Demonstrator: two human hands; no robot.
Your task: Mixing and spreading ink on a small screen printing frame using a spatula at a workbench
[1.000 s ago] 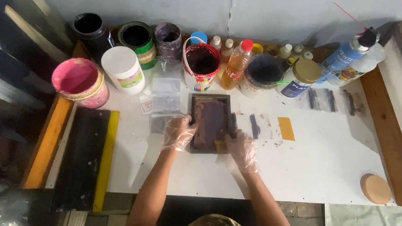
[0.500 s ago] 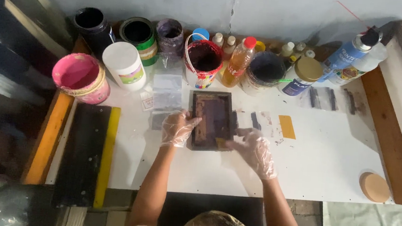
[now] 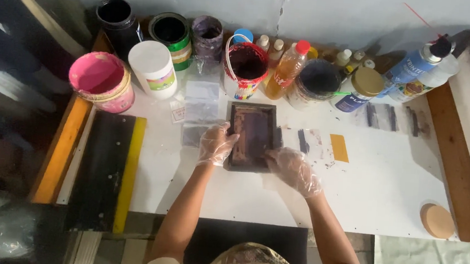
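A small dark rectangular frame (image 3: 255, 129) smeared with dark paint lies flat on the white table (image 3: 376, 188). My left hand (image 3: 216, 144), in a clear plastic glove, rests on the frame's near left edge. My right hand (image 3: 293, 169), also gloved, touches the frame's near right corner with spread fingers. Neither hand lifts the frame.
Open paint tubs line the back: a pink bucket (image 3: 100, 80), a white jar (image 3: 152, 68), a red-rimmed tub (image 3: 245, 68), an orange bottle (image 3: 287, 69). A black and yellow board (image 3: 106, 166) lies left. A round wooden disc (image 3: 437, 220) sits at the right. Colour swatches (image 3: 339, 147) mark the table.
My right hand has slid off the frame's lower edge toward its near right corner and spread its fingers. My left hand stays on the left edge. The frame has not moved.
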